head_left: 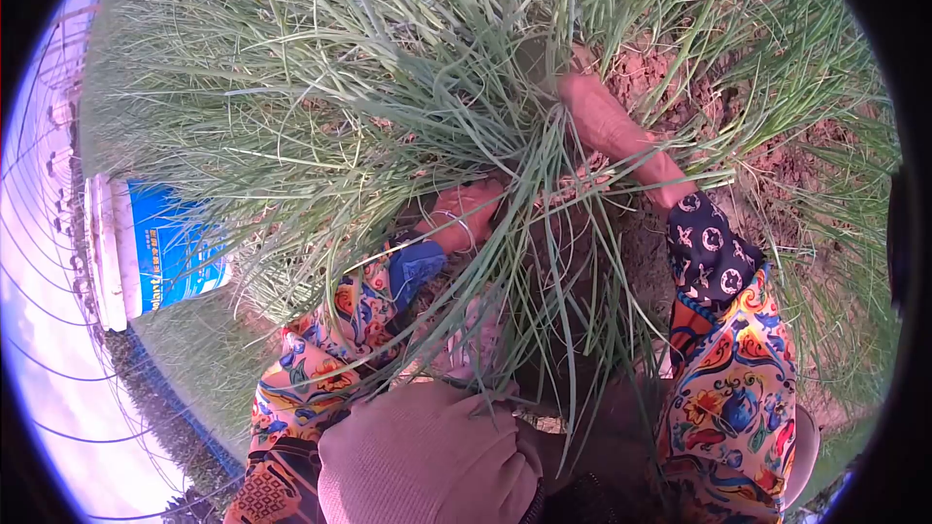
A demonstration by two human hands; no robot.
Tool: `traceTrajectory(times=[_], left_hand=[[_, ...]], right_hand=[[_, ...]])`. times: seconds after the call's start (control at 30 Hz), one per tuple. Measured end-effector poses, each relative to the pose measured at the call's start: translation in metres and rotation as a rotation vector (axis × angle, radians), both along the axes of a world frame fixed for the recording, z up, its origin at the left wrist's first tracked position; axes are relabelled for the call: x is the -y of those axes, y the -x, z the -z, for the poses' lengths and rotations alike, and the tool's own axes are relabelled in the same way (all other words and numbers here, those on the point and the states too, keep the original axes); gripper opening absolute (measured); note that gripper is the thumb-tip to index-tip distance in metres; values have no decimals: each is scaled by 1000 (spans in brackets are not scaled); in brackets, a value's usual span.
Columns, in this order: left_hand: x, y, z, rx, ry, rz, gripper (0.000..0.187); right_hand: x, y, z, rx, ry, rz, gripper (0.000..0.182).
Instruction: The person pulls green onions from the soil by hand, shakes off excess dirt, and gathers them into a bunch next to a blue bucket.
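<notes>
Long, thin green onion leaves fan out around both of my hands. My right hand reaches in among them from the right, close to reddish soil. Its back and wrist show, and its fingers look curled, but leaves cover what they hold. A dark, blurred patch lies just beyond those fingers, and I cannot make out what it is. My left hand is lower and to the left, at the base of the leaves, with a thin bracelet on the wrist. Foliage and shadow hide its fingers.
A blue and white bucket appears tipped sideways in this view at the left. Bare reddish soil shows beyond my right wrist. Dense green growth surrounds the work spot. My knee and patterned sleeves fill the near side. Curved wires cross the sky at left.
</notes>
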State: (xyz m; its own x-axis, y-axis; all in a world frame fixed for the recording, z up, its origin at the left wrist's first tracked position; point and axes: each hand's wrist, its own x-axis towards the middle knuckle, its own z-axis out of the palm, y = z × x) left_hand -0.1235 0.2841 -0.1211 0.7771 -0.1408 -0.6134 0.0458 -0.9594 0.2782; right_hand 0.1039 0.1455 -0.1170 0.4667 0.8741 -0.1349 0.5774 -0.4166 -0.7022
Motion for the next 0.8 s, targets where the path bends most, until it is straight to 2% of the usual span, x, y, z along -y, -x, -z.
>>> traceTrajectory(times=[0.2, 0.3, 0.4, 0.53, 0.63, 0.73, 0.77, 0.8], left_hand=[[6, -8, 3, -6, 1, -1, 65], [3, -4, 3, -40, 2, -17, 67], [2, -5, -1, -64, -3, -20, 69], [2, -6, -12, -112, -15, -25, 72], [1, -11, -16, -183, -25, -38, 74], [1, -6, -5, -170, -18, -46, 75], [0, -2, 1, -153, -7, -45, 75], [-1, -3, 0, -132, 3, -42, 74]], right_hand=[[2, 5, -10, 157, 44, 20, 24], [1, 8, 5, 113, -156, -20, 25], [4, 6, 4, 115, -151, -104, 24], [6, 13, -6, 65, -165, 16, 22], [14, 16, 9, -231, -262, 147, 19], [13, 17, -7, -730, -287, 436, 18], [16, 9, -1, -617, -241, 368, 17], [13, 3, 6, -819, -208, 452, 17]])
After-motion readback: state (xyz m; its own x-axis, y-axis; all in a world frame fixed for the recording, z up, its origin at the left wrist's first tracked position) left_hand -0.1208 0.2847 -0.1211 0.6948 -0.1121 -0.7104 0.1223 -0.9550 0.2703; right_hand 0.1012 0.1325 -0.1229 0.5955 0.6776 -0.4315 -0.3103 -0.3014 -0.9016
